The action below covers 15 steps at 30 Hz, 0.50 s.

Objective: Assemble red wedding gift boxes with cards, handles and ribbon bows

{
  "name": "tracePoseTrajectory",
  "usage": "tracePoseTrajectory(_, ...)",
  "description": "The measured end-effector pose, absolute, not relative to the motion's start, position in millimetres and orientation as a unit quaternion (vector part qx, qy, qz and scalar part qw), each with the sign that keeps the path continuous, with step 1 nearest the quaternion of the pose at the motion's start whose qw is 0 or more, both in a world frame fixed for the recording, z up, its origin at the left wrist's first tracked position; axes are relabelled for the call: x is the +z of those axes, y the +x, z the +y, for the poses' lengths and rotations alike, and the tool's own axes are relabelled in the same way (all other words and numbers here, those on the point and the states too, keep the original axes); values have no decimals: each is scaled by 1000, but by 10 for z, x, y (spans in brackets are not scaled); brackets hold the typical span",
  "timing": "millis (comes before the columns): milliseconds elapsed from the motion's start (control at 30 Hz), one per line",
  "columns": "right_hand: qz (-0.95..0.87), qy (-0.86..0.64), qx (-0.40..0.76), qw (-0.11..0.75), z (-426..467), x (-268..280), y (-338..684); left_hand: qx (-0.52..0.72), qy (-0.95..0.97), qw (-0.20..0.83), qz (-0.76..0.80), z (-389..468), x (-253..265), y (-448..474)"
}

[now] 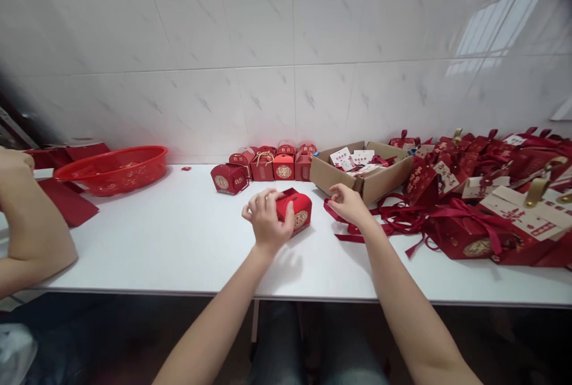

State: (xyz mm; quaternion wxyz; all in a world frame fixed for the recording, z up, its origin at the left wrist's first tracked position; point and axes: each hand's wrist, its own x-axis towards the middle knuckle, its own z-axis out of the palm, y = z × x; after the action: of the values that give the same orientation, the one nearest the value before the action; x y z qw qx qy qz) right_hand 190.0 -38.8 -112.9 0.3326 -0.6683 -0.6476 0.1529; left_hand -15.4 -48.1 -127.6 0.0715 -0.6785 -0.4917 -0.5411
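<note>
A small bright red gift box point(301, 209) with a round gold emblem stands on the white table in front of me. My left hand point(269, 221) is curled about its left end, thumb at the front; the far fingertips are partly hidden. To the right, my right hand point(351, 205) pinches a dark red ribbon point(331, 209) at the edge of a loose ribbon heap point(397, 218). Behind the box, several small finished-looking gift boxes point(263, 165) stand in a group against the wall, one set forward at their left.
A cardboard box point(384, 185) holding white printed cards stands behind my right hand. Many red gift bags point(469, 224) crowd the right side. At left are a red plastic basin point(120, 170) and another person's bent arm point(38, 236). The table's front edge point(313, 298) is near me.
</note>
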Motion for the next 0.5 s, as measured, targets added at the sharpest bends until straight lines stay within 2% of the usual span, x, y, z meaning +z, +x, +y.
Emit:
tracePoseTrajectory(67,-674,-618,150,375,-748,-992,1834,-519,-714,-88,-462,-810,-1215,-91)
tracePoseTrajectory(133,-711,-526,178,432,-1186,-950,1712,-421,-729,-334,-424,-1132,-1237,-67)
tracePoseTrajectory(167,-732,-498,200,419,-1402,-971,1639,-377,-704,-439,-412,-1273,-1276,-61)
tracePoseTrajectory(233,-759,-465,255,378,-1773,-1088,1492,-369,-622,-570,-389,-1492,-1388,-49)
tracePoseTrajectory(300,-763,-441,307,360,-2028,-1269,1369,-394,-569,-612,-383,-1624,-1513,-37)
tracePoseTrajectory(433,-720,-472,400,315,-2253,-1648,1245,-456,-537,-559,-437,-1701,-1701,-69)
tracePoseTrajectory(500,-692,-490,443,290,-2304,-1786,1241,-483,-491,-583,-431,-1698,-1742,-134)
